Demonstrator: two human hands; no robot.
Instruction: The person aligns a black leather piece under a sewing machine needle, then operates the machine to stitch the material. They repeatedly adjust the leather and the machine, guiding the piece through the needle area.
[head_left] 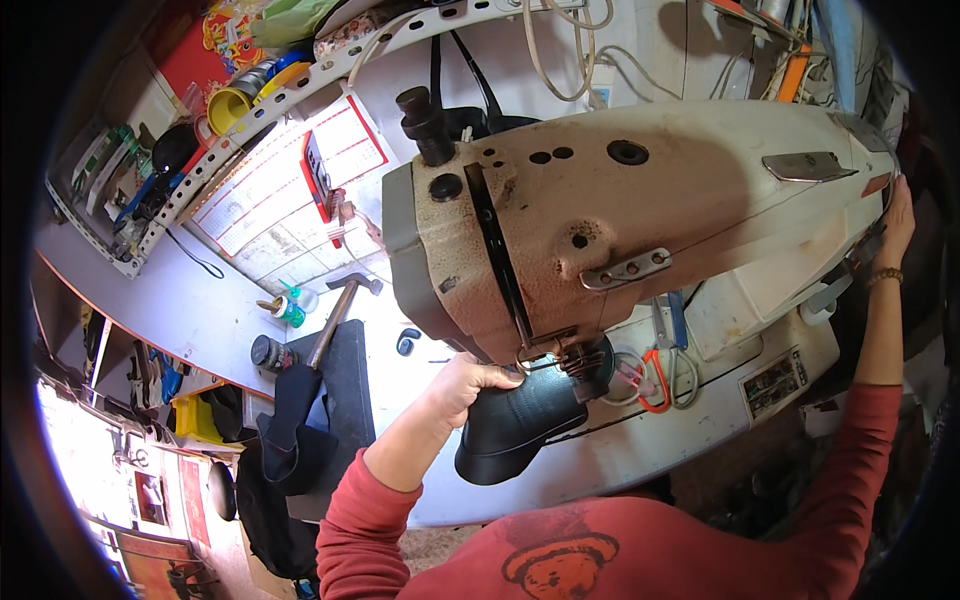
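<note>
Pinching black leather (520, 428), left hand (462, 388) angled inward, right hand (897, 225) outstretched beside sewing machine (700, 165), grip there unclear.

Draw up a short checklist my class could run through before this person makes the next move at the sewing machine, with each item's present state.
1. Left hand on the black leather piece: ok, thumb on top near the presser area.
2. Right hand at the far right end of the sewing machine: ok; its exact grip is partly hidden.
3. Needle up or down: cannot tell, the tip is not clear.
4. Light on the work: ok, a bright patch falls on the leather.
5. Orange-handled scissors clear of the leather: ok, apart, to its right.
6. Hammer clear of the left hand: ok, farther left.
</note>
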